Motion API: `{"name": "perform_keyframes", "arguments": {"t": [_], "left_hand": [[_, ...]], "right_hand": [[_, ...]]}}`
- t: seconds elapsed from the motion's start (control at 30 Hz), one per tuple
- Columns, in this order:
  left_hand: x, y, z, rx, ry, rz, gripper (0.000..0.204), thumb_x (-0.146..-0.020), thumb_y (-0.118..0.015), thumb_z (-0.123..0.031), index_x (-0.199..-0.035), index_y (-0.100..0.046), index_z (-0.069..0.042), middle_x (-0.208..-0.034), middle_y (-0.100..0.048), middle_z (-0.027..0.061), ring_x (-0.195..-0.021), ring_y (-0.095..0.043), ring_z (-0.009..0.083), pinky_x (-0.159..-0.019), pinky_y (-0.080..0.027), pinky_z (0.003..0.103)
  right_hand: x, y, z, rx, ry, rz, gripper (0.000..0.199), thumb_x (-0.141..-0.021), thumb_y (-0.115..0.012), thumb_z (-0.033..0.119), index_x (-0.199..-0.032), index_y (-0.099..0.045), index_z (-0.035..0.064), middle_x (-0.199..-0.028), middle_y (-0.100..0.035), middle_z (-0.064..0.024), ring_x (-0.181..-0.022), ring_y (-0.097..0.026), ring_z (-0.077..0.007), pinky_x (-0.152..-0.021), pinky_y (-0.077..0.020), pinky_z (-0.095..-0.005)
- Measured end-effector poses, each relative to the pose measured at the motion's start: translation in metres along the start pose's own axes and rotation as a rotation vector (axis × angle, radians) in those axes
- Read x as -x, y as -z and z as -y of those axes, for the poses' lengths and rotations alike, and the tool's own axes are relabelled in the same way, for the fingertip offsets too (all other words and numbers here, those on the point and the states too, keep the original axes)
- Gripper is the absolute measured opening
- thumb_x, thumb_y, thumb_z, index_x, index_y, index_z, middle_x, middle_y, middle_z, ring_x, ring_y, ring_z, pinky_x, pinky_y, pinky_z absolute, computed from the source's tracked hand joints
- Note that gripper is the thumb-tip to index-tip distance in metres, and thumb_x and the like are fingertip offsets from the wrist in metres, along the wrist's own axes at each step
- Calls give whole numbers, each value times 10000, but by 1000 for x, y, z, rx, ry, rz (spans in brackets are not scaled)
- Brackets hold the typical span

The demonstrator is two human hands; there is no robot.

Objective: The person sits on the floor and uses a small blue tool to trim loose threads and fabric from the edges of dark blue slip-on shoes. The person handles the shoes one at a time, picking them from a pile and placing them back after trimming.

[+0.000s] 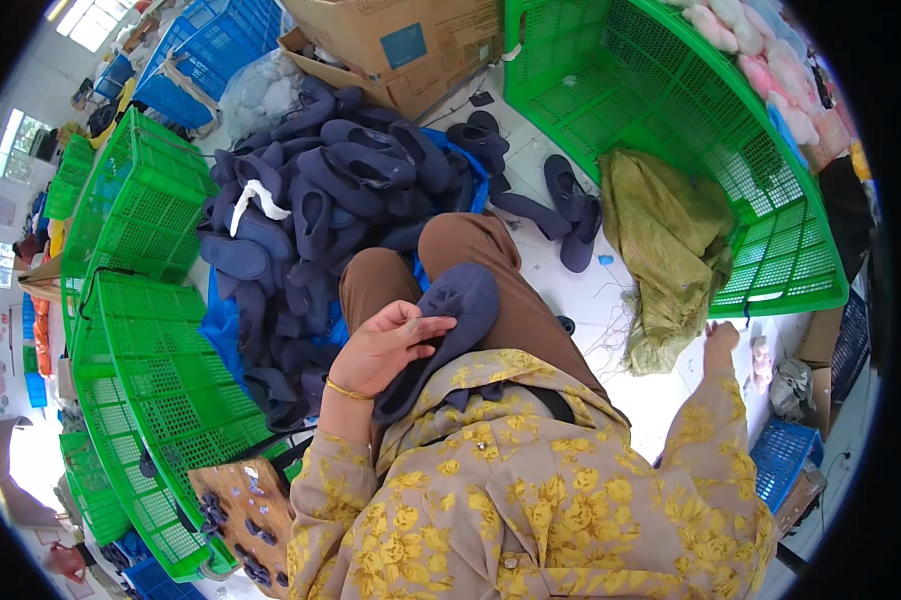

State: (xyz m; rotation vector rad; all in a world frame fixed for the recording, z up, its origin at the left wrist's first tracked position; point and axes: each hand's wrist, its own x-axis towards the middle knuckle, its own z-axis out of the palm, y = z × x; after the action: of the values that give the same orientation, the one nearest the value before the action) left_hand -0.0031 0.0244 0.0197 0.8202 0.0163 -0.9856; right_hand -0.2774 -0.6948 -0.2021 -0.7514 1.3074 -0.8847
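A navy fabric slipper (468,318) lies across my lap, its rounded toe pointing away from me. My left hand (383,350) is closed on it, fingertips pressed on gathered dark trim at the toe. My right hand (721,345) is stretched far out to the right, beside the olive sack (666,230) and the near edge of the large green crate (796,290). It looks small there, and its fingers are too unclear to read. Beyond my knees a big heap of navy slippers (321,190) rests on a blue sheet (221,335), with a white strip (258,203) on top.
Several loose slippers (571,205) lie on the white floor right of my knees. Green crates (151,370) line the left side. A wooden board (243,515) with small dark pieces is by my left elbow. A cardboard box (401,50) stands behind the heap; a blue basket (786,460) sits at right.
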Motion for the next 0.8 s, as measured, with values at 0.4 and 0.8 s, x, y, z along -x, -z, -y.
{"name": "perform_keyframes", "arguments": {"t": [0.4, 0.8], "left_hand": [[-29, -15, 10, -472, -182, -594, 390, -833, -739, -41, -675, -394, -132, -809, -660, 60, -716, -669, 178, -614, -565, 310], [-46, -32, 24, -1397, -313, -828, 369, -680, -772, -194, -703, -434, -45, -641, -551, 108, -575, -580, 236, -573, -469, 361]], "right_hand": [[73, -43, -38, 601, 258, -101, 154, -955, -491, 139, -1082, -526, 59, -862, -554, -87, -636, -552, -187, -569, -537, -326], [77, 12, 42, 1897, 1431, 76, 188, -930, -452, 28, -1083, -561, 10, -898, -637, -229, -795, -648, -426, -693, -531, -477]]}}
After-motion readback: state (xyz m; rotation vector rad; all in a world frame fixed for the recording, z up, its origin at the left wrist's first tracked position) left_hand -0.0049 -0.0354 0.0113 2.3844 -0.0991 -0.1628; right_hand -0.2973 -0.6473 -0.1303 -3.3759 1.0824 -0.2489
